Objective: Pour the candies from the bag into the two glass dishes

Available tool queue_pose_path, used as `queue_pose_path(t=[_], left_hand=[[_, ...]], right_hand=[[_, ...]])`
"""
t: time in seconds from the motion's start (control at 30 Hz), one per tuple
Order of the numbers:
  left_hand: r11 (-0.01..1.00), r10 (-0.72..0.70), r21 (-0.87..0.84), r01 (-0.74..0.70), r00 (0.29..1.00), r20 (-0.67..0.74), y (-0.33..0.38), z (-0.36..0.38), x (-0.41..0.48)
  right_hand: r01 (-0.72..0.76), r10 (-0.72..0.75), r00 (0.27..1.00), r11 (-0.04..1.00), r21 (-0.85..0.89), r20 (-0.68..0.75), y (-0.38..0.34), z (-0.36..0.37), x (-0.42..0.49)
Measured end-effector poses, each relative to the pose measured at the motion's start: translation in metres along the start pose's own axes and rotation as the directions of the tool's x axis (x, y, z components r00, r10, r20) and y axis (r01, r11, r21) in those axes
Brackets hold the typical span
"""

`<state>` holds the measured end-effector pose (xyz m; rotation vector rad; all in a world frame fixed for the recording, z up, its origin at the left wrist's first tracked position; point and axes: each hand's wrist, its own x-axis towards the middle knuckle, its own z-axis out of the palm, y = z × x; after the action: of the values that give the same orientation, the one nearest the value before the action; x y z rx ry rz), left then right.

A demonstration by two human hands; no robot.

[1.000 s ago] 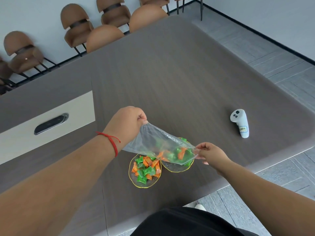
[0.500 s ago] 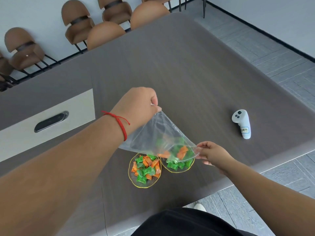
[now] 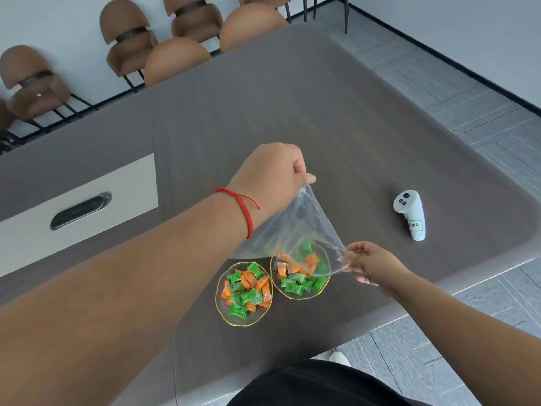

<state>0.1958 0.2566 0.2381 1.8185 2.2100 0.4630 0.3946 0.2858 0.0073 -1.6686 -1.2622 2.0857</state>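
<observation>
Bag [image 3: 295,230]: one, clear thin plastic, crumpled, stretched into a slanted cone. Its upper corner is pinched in the left hand [image 3: 272,174], which is clenched around the plastic and raised above the counter [image 3: 292,118]. Its lower, wider edge is gripped by the fingertips of the right hand [image 3: 370,263], low and just beside the right dish. The bag hangs between the two hands, sloping down toward the right one, and its mouth end overlaps the right dish from above. A few orange and green candies show through the plastic at its low end; whether they lie inside the bag or in the dish beneath cannot be told.

Glass dishes: two, round, transparent, gold-rimmed, standing side by side near the front edge of the counter, rims nearly touching. Left dish [image 3: 224,306]: below the left forearm, uncovered, heaped with candies [image 3: 247,290]. Right dish [image 3: 301,295]: partly under the bag, also holding candies.

Candies: small wrapped pieces in two colours, green and orange, mixed in both dishes; too many and too overlapped for an exact count.

Other items: one red cord bracelet [image 3: 244,208] on the left wrist; one white handheld controller [image 3: 409,213] with a label, lying on the counter well apart to the right of the dishes; brown chairs [image 3: 131,36] along the far side.
</observation>
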Motion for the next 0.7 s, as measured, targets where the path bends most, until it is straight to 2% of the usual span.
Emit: queue_pose_path(t=[0.1,0.23,0.37,0.6,0.7], left_hand=[[0.999,0.032,0.010,-0.032,0.999,0.010,0.004,-0.003,0.004],[0.996,0.001,0.084,-0.010,0.994,0.107,-0.001,-0.001,0.004],[0.999,0.013,0.031,-0.013,1.000,-0.004,-0.007,-0.003,-0.001],[0.998,-0.066,-0.004,0.066,0.997,-0.042,-0.031,-0.020,-0.011],[0.991,-0.131,-0.011,0.131,0.978,-0.165,-0.055,-0.039,-0.021]], right_hand=[[0.005,-0.006,1.000,0.999,0.038,0.006,0.001,0.004,0.001],[0.007,-0.008,1.000,0.998,0.055,0.009,0.000,0.011,0.001],[-0.006,0.004,1.000,0.999,0.044,0.027,-0.003,0.013,0.003],[-0.021,0.025,0.996,0.999,-0.050,0.080,-0.020,0.016,0.008],[-0.003,0.007,0.997,0.999,-0.045,0.079,-0.032,0.024,0.012]])
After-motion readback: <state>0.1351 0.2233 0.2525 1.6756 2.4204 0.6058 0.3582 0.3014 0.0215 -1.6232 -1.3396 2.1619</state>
